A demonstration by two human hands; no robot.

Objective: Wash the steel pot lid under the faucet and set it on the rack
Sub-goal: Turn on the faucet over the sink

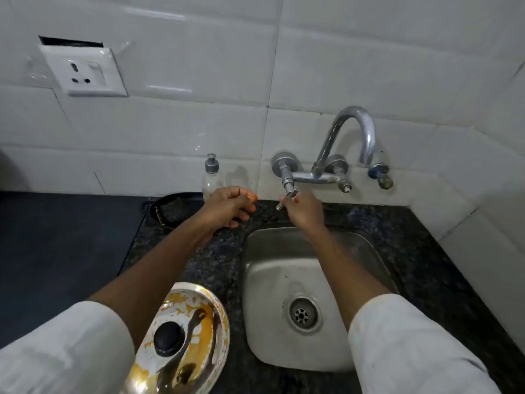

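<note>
Steel pot lid [181, 339] sits on our dark granite surface [216, 260] at 7 o'clock from the sink [298, 280], knob up, yellow residue all over. Our right hand [304, 207] has its grip pinched on the faucet [335, 155] left tap lever. Left hand [227, 206] hovers loosely curled, grip holding nothing. Clear soap bottle [211, 177] and black pan [173, 209] at 11 o'clock. Wall socket [85, 72] upper left. No readable writing.

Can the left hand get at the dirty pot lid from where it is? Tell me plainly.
Probably yes. The left hand hangs empty over the counter, and the pot lid lies uncovered beside the sink, under that forearm; only pulling back is needed.
</note>
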